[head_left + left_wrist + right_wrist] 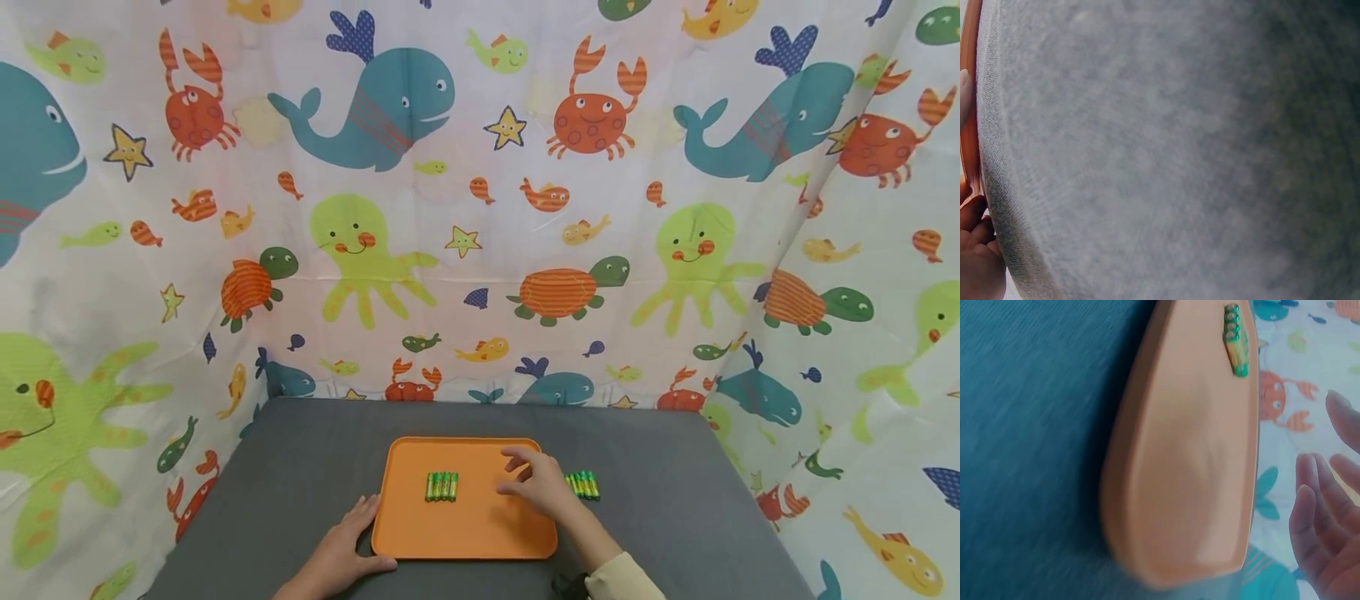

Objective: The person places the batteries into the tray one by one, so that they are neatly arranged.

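Note:
An orange tray lies on the grey table, with a row of several green-and-yellow batteries side by side on its left half. My left hand rests at the tray's front left corner, fingers along the left side and thumb at the front edge. In the left wrist view, only part of that hand shows beside the tray's rim. Above the tray's right part hovers my right hand, fingers loosely bent, thumb apart from them. In the right wrist view this hand holds nothing.
A second group of batteries lies on the grey tabletop to the right of the tray, partly hidden by my right hand. A curtain printed with sea animals encloses the back and both sides.

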The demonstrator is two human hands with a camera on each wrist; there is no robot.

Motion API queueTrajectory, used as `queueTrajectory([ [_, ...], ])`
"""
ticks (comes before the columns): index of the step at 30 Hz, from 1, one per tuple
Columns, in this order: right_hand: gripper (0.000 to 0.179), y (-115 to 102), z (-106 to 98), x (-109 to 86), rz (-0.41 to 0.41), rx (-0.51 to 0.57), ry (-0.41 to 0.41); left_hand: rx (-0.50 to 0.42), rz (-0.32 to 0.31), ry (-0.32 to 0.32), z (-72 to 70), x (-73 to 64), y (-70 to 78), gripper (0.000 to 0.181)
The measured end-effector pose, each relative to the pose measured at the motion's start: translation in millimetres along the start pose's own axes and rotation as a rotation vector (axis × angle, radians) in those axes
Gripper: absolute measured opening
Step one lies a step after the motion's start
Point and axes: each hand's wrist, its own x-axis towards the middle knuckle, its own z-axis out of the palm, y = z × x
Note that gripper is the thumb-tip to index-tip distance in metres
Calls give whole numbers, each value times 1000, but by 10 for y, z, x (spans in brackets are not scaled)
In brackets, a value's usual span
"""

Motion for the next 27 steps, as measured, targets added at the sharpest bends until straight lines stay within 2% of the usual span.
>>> queueTrajectory([
  [10, 54, 240, -276, -100, 40, -14, 66, -5, -4, 2, 19, -1, 4, 116],
  [19, 55, 383, -498, -178, 142, -2, 111, 33, -3, 7, 20, 31, 17, 116],
  [27, 56, 626, -718, -282, 133, -62, 112, 33, -27, 9, 26, 32, 8, 117],
])
